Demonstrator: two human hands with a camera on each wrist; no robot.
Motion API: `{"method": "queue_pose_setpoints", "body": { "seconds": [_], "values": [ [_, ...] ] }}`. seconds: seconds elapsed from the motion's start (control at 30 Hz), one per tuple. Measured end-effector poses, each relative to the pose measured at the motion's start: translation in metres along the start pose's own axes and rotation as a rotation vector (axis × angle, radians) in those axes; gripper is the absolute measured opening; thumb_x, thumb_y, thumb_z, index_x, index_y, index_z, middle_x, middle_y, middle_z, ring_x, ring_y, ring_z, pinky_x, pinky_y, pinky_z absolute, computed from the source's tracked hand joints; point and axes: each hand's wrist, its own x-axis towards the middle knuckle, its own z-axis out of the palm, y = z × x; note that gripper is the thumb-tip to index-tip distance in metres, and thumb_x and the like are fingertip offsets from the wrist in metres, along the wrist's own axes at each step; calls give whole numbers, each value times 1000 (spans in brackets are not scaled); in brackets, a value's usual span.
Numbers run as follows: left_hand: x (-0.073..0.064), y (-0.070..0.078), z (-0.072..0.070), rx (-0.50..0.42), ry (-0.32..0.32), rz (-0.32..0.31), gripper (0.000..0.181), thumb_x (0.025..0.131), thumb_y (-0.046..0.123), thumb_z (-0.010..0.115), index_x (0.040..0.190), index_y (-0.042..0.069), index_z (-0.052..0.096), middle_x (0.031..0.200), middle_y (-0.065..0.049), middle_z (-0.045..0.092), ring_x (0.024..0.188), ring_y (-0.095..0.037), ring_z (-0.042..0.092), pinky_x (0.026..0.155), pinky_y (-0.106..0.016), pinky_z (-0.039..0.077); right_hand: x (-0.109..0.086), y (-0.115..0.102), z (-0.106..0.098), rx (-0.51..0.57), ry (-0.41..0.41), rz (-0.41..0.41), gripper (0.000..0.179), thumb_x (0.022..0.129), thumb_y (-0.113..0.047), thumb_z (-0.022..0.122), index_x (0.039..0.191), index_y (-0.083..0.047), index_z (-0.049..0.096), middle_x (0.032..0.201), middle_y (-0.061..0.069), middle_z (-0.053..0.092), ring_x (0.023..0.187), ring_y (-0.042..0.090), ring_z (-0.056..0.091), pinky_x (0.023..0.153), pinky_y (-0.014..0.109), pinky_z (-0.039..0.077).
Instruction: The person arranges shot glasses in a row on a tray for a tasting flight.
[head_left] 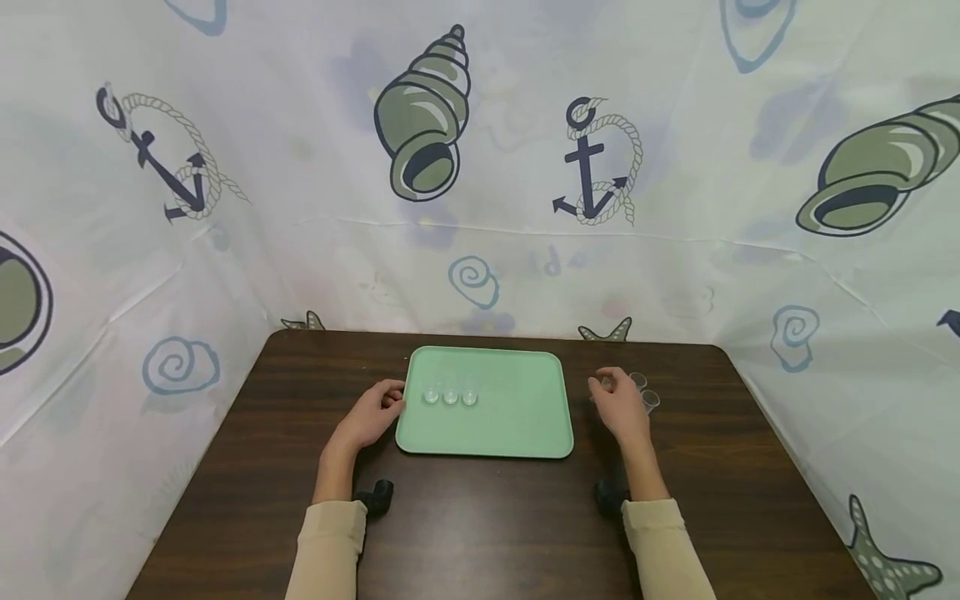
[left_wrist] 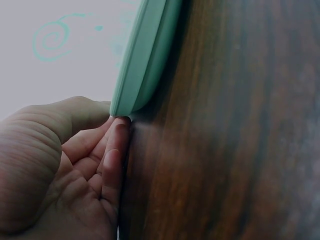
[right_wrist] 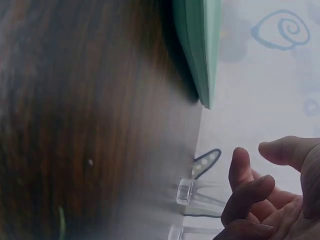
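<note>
A light green tray [head_left: 517, 425] lies on the dark wooden table. Three small clear shot glasses [head_left: 450, 397] stand in a row on its left half. My left hand [head_left: 372, 414] pinches the tray's left edge; in the left wrist view its thumb [left_wrist: 87, 112] meets the rim, with the fingers bent below. To the right of the tray, my right hand [head_left: 621, 406] hovers by more clear shot glasses [head_left: 651, 400]. The right wrist view shows a gap between its thumb and loosely bent fingers [right_wrist: 247, 197], with a shot glass [right_wrist: 185, 191] just beyond them.
A dark wooden table [head_left: 480, 525] extends around the tray. Behind it hangs a pale cloth [head_left: 517, 167] printed with shells and anchors, meeting the table's back edge. Dark wrist mounts [head_left: 377, 497] sit at both sleeves.
</note>
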Motion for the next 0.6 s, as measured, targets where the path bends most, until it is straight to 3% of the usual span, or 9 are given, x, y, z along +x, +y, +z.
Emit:
{"method": "queue_pose_setpoints", "body": {
  "seconds": [0.13, 0.6],
  "values": [
    [0, -1, 0, -7, 7, 4, 46, 112, 15, 55, 153, -6, 50, 130, -22, 61, 117, -34, 59, 102, -52, 50, 2, 2, -3, -11, 0, 7, 52, 110, -42, 56, 152, -11, 57, 109, 15, 78, 86, 27, 72, 76, 46, 47],
    [1, -3, 1, -15, 3, -15, 46, 113, 16, 55, 155, -3, 49, 131, -20, 59, 118, -32, 58, 102, -49, 50, 8, 4, -11, -75, -20, 21, 61, 108, -45, 56, 160, -12, 50, 111, 13, 75, 82, 25, 66, 65, 39, 43]
  ]
}}
